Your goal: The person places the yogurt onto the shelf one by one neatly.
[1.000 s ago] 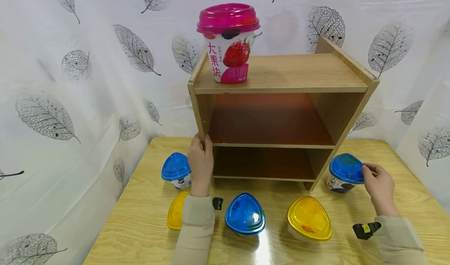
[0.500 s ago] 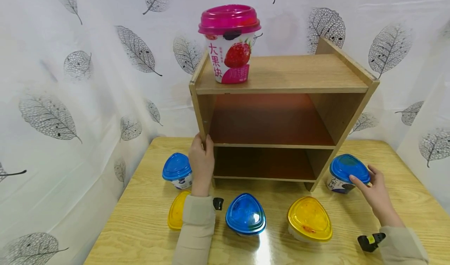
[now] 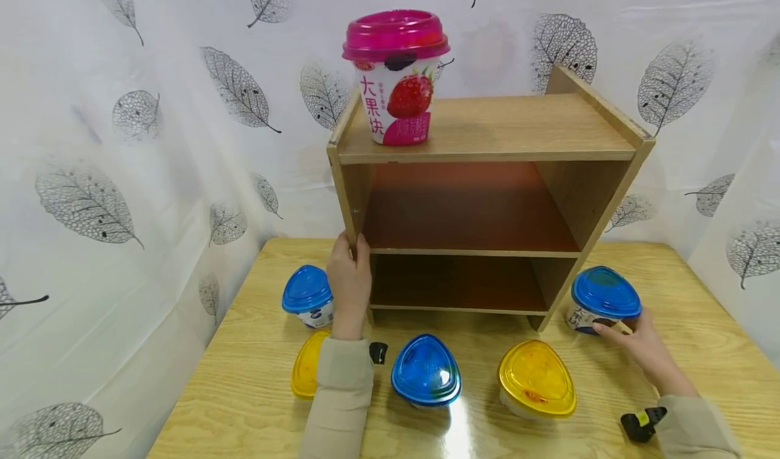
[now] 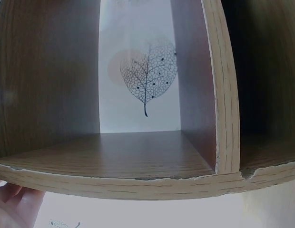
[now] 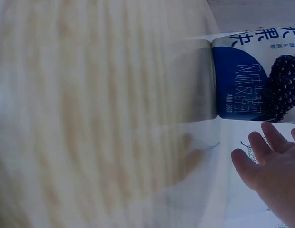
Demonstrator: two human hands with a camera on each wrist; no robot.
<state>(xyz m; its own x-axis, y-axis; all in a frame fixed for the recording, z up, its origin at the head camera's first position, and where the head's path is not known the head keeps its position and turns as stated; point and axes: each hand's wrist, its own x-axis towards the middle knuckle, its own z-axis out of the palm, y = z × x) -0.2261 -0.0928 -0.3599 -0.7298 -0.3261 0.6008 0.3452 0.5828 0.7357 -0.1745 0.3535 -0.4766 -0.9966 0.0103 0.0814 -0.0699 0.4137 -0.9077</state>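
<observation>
My left hand (image 3: 349, 276) grips the left side panel of a small wooden shelf (image 3: 487, 156); in the left wrist view its fingers (image 4: 24, 204) show behind the panel's edge. My right hand (image 3: 646, 351) is at a blue-lidded yogurt cup (image 3: 603, 293), right of the shelf. The thumb lies before the cup's body, and the other fingers are partly hidden behind its right side. In the right wrist view these fingers (image 5: 261, 152) are spread beside the blackberry-printed cup (image 5: 257, 80), with a narrow gap showing. The cup stands upright on the table.
A pink-lidded strawberry yogurt cup (image 3: 397, 76) stands on the shelf's top board. Another blue-lidded cup (image 3: 305, 293) and a yellow-lidded one (image 3: 307, 367) are near my left arm. A blue-lidded cup (image 3: 425, 371) and a yellow-lidded cup (image 3: 536, 378) stand before the shelf.
My right hand has moved down from the rim of the blue lid to the cup's body, its thumb now in front. The left hand keeps its grip on the shelf.
</observation>
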